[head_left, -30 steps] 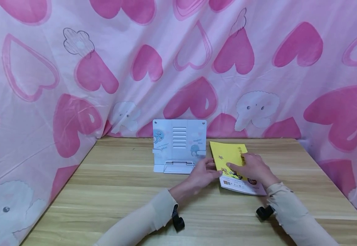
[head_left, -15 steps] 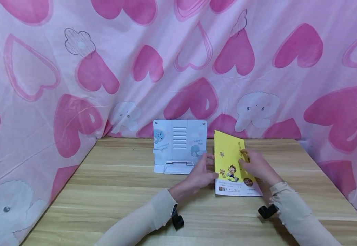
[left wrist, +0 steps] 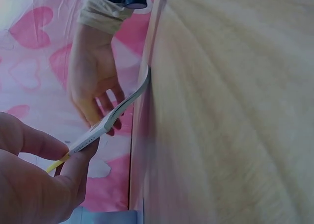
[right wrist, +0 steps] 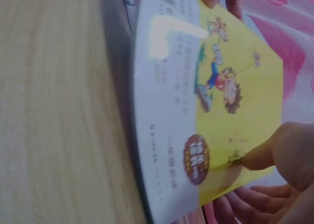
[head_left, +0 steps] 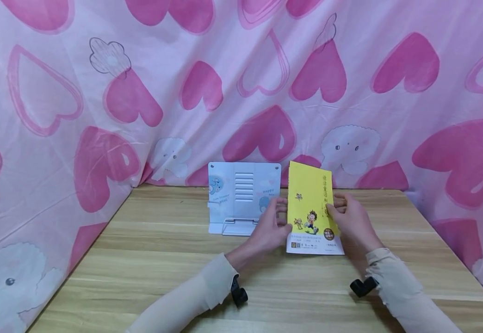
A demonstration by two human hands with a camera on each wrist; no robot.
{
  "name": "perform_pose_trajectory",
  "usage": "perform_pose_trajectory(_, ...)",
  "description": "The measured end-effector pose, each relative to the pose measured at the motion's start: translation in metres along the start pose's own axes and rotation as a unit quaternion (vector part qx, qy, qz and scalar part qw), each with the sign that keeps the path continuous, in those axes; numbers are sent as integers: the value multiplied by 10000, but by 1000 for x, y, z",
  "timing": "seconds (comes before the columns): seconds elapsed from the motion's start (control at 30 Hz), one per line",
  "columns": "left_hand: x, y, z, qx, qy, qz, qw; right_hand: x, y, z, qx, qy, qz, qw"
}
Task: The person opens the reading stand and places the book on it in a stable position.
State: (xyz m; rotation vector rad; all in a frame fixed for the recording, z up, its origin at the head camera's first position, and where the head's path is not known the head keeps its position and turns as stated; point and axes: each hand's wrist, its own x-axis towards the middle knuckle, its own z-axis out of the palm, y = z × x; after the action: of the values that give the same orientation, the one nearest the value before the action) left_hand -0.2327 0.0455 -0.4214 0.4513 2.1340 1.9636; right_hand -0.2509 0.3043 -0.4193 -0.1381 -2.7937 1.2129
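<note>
A thin yellow book (head_left: 310, 194) with a white band along its bottom and a cartoon child on the cover stands nearly upright between both hands. My left hand (head_left: 271, 226) pinches its left edge, thumb and fingers on either side of the spine, as the left wrist view shows. At the right edge, my right hand (head_left: 354, 222) grips it with the thumb on the front cover and the fingers behind. In the right wrist view the cover (right wrist: 221, 111) bows slightly. Left of the book stands a pale blue book stand (head_left: 243, 185), partly hidden by my left hand.
The stand has a wire ledge (head_left: 241, 226) at its foot. Beneath everything is a wood-grain table (head_left: 175, 259). A pink heart-patterned cloth (head_left: 258, 69) hangs behind the table and down both sides.
The book has gone from lying tilted back to nearly upright, facing me, and its lower edge has risen. My right hand has shifted its hold to the right edge.
</note>
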Motion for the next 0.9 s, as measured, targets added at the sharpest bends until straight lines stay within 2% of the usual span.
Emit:
perform_pose_trajectory(0.33, 4, 10, -14, 335, 228, 650, 9971, 0, 2, 7, -158, 160, -364, 9991)
perform_pose_trajectory(0.57, 8, 14, -26, 705, 474, 744, 9936, -1, -2, 11, 201, 514, -842, 9949)
perform_pose_trajectory(0.77, 13, 15, -40, 653, 618, 1038, 9905, -1, -6, 14, 376, 841, -1172, 9888)
perform_pose_trajectory(0.9, 16, 16, -49, 712, 755, 1081, 9887, -4, -10, 17, 593, 913, -1303, 9855)
